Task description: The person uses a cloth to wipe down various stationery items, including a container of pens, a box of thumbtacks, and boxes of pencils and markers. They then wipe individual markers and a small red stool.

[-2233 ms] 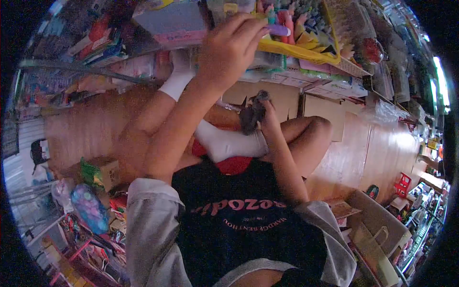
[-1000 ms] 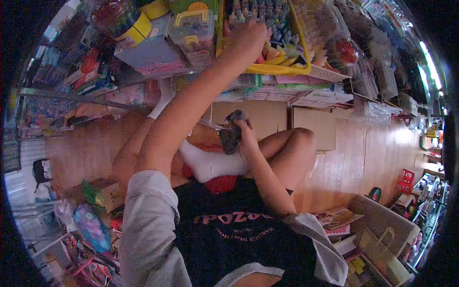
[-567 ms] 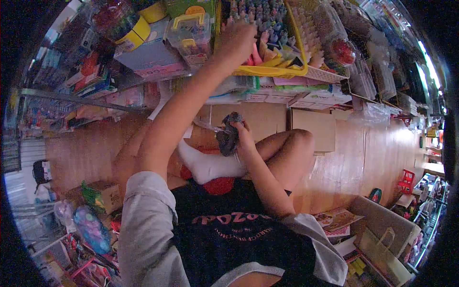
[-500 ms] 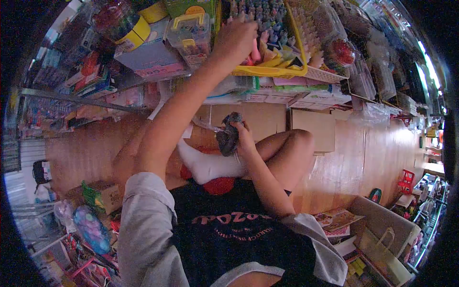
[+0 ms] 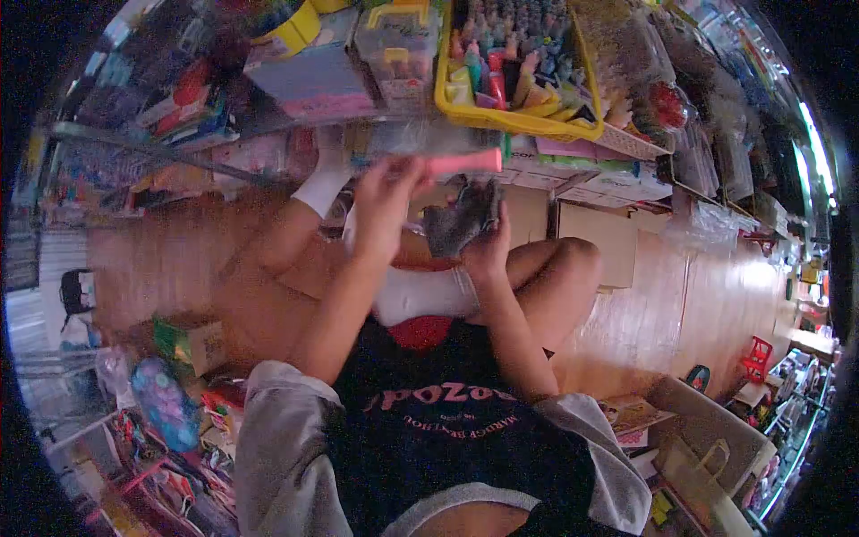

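Note:
A pink tube [image 5: 463, 163] is held by one end in my left hand [image 5: 390, 192], its other end pointing right, just above a dark grey cloth [image 5: 461, 217]. My right hand [image 5: 489, 246] grips that bunched cloth from its right side, over my crossed legs. Beyond both hands a yellow basket [image 5: 535, 123] stands on the shelf, filled with upright tubes and bottles in several colours. The left hand is slightly blurred.
Left of the basket are a clear box with a yellow handle [image 5: 396, 58] and a blue and pink box [image 5: 313, 80]. A cardboard box [image 5: 716, 421] with a paper bag lies at the lower right. A red stool [image 5: 757, 359] stands on the wooden floor.
My left hand has come out of the basket and down toward me with the pink tube. My right hand has lifted the cloth slightly and moved it right. The view has shifted.

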### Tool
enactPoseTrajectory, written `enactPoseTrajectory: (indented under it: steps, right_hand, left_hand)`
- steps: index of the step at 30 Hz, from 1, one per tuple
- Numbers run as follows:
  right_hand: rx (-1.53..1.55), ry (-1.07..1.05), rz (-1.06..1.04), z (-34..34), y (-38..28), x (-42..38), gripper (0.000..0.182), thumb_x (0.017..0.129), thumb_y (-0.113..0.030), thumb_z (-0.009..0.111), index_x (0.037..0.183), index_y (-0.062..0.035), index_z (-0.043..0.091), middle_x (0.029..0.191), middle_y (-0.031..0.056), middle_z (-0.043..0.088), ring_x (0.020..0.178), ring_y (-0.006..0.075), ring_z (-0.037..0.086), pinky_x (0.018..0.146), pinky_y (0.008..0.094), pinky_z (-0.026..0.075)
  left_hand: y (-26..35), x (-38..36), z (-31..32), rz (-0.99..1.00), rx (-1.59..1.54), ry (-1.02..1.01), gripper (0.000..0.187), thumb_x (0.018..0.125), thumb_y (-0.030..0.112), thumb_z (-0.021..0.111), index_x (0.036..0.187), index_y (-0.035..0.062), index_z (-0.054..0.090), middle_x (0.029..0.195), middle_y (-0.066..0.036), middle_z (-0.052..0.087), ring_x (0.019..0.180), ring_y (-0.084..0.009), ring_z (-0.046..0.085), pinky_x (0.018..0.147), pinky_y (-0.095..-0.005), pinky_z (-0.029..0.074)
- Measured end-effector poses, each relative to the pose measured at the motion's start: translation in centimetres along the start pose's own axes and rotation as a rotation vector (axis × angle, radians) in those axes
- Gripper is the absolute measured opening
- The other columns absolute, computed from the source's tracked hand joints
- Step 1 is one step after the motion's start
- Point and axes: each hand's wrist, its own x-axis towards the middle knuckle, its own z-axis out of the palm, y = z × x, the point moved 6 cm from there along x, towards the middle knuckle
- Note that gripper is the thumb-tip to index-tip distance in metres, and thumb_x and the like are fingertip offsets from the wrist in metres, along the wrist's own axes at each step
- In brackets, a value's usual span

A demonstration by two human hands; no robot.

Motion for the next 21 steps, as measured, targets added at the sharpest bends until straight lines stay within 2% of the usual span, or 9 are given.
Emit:
enactPoseTrajectory:
  steps: [3,4,5,7,8,12,15,17,21]
  right_hand:
    - [-0.234,0.040,-0.078,1.5,-0.2,-1.9,0.051,0.081,-0.045,0.036,0.117,-0.0095,0.035,0.108,0.0095,0.048,0.095,0.0265,0.047,0.084,0.0410,0.037]
    - [-0.253,-0.124,-0.029,1.4,-0.1,-2.4,0.045,0.082,-0.034,0.043,0.118,-0.0092,0.033,0.102,0.0056,0.048,0.091,0.0190,0.047,0.081,0.0329,0.038]
    - [-0.257,-0.114,-0.023,1.2,0.2,-2.7,0.045,0.082,-0.034,0.043,0.118,-0.0092,0.033,0.102,0.0056,0.048,0.091,0.0190,0.047,0.081,0.0329,0.038]
    - [-0.613,0.072,-0.116,0.0,-0.2,-2.9,0.047,0.079,-0.018,0.053,0.119,-0.0083,0.032,0.100,0.0048,0.047,0.089,0.0158,0.047,0.079,0.0297,0.039]
    - [-0.668,0.085,-0.156,-0.6,-0.4,-2.8,0.054,0.073,-0.003,0.056,0.120,-0.0072,0.030,0.103,0.0060,0.045,0.091,0.0153,0.046,0.078,0.0287,0.039]
    - [-0.723,0.023,-0.230,2.3,-0.5,-3.3,0.056,0.072,-0.003,0.056,0.121,-0.0070,0.029,0.106,0.0068,0.044,0.094,0.0157,0.045,0.079,0.0280,0.039]
    - [-0.918,0.016,-0.359,3.8,-1.6,-3.5,0.060,0.070,-0.001,0.057,0.122,-0.0079,0.028,0.107,0.0096,0.045,0.090,0.0177,0.048,0.076,0.0290,0.041]
    - [-0.677,0.045,-0.255,4.6,-1.8,-3.7,0.064,0.067,0.001,0.056,0.123,-0.0098,0.027,0.097,0.0117,0.049,0.078,0.0194,0.052,0.068,0.0296,0.044]
    - [-0.573,0.114,-0.247,5.1,-2.5,-4.1,0.063,0.069,-0.001,0.053,0.124,-0.0118,0.025,0.085,0.0125,0.051,0.067,0.0206,0.053,0.059,0.0307,0.046]
  left_hand:
    - [-6.0,-3.9,-0.4,-0.205,-0.124,0.041,0.020,0.076,0.016,0.058,0.086,0.0005,0.052,0.079,-0.006,0.057,0.070,-0.0130,0.056,0.062,-0.0248,0.048]
    - [-7.3,-5.0,-0.4,-0.302,-0.170,0.034,0.018,0.076,0.015,0.058,0.085,0.0009,0.052,0.078,-0.007,0.056,0.068,-0.0130,0.056,0.060,-0.0250,0.049]
    - [-7.8,-5.5,-0.8,-0.313,-0.174,0.040,0.018,0.076,0.015,0.058,0.085,0.0009,0.052,0.078,-0.007,0.056,0.068,-0.0130,0.056,0.060,-0.0250,0.049]
    - [-8.0,-6.1,-0.2,-0.287,-0.033,-0.102,0.016,0.076,0.013,0.057,0.083,0.0002,0.050,0.078,-0.008,0.055,0.066,-0.0140,0.057,0.058,-0.0246,0.050]
    - [-9.0,-6.1,-0.6,-0.364,-0.017,-0.085,0.015,0.076,0.010,0.056,0.081,-0.0009,0.048,0.077,-0.008,0.055,0.064,-0.0152,0.057,0.057,-0.0246,0.050]
    - [-8.6,-6.2,-0.8,-0.321,0.026,-0.135,0.015,0.076,0.009,0.056,0.082,-0.0026,0.048,0.077,-0.008,0.054,0.065,-0.0160,0.057,0.058,-0.0257,0.050]
    - [-8.4,-6.3,-0.9,-0.335,-0.087,-0.190,0.015,0.076,0.011,0.057,0.083,-0.0003,0.049,0.076,-0.007,0.055,0.065,-0.0142,0.057,0.056,-0.0228,0.049]
    - [-9.7,-6.9,-0.5,-0.567,-0.117,-0.401,0.024,0.075,0.016,0.058,0.095,0.0028,0.054,0.083,-0.003,0.056,0.066,-0.0100,0.053,0.056,-0.0199,0.045]
    - [-9.1,-8.5,-0.2,-0.711,-0.206,-0.407,0.027,0.076,0.022,0.057,0.095,0.0033,0.053,0.080,-0.002,0.055,0.060,-0.0069,0.049,0.050,-0.0176,0.040]
